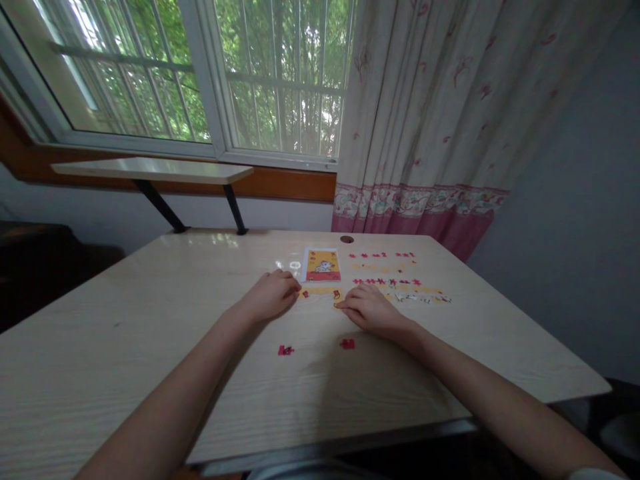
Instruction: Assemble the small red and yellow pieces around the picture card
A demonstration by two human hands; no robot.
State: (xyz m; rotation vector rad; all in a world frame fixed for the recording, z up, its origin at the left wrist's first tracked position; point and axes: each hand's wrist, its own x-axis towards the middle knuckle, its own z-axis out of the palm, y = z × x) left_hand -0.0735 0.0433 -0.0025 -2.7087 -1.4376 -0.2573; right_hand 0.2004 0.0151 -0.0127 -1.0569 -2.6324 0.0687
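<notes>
- Yellow strip of puzzle pieces (320, 291) on the table (150, 347), between the two hands; small red motifs toward both ends.
- Left hand (274, 295), 9 o'clock of strip: fingers curled, tips at its left end; cannot tell whether anything is pinched.
- Right hand (369, 307), 4 o'clock: forefinger extended, tip at a small yellow piece (337, 305) just below the strip's right end; grip cannot be told.
- Picture card (323, 267), 12 o'clock: white animal on yellow and red; small marks near the top too small to read.
- Two red pieces, apart: one (285, 350) at 7 o'clock, one (348, 344) at 5.
- Loose pieces (364, 255) in rows, 2 to 3 o'clock: red, yellow, white; nearest rows partly hidden by the right hand.
- Raised shelf (160, 169), 10 o'clock; barred window beyond.
- Curtain (425, 113), 1 o'clock, cut off above.
</notes>
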